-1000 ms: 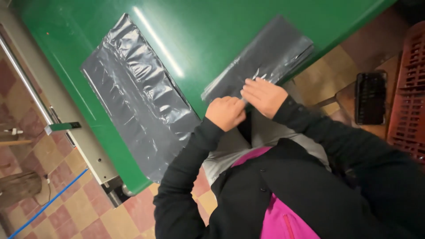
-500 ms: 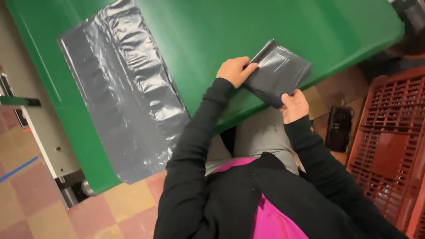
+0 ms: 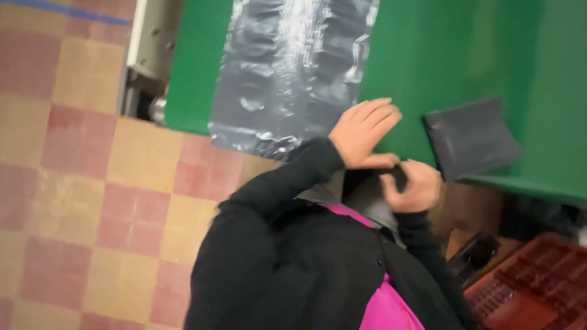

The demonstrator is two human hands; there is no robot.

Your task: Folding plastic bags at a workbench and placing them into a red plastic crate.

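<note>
nearest to us we see our own black sleeves and a strip of pink top (image 3: 385, 308), with a red plastic crate (image 3: 538, 293) low at the right on the checkered floor tiles (image 3: 92, 201). just beyond, our two hands sit close together at the edge of the green table (image 3: 465, 55). the right hand (image 3: 413, 186) is curled, its fingers bent around something dark at the table's edge; we cannot tell what it is or whether the grip is tight. the left hand (image 3: 364, 131) is spread flat, fingers straight and together, the thumb reaching toward the right hand and nearly touching it; it grips nothing that we can see. just beside the right hand, on the table near its edge, lies a folded dark grey plastic bag (image 3: 471, 137), apart from both hands. farther along, a large grey plastic sheet (image 3: 293, 67) lies spread and wrinkled over the table, its near end hanging past the edge. beyond it stands a pale metal frame (image 3: 153, 43).
</note>
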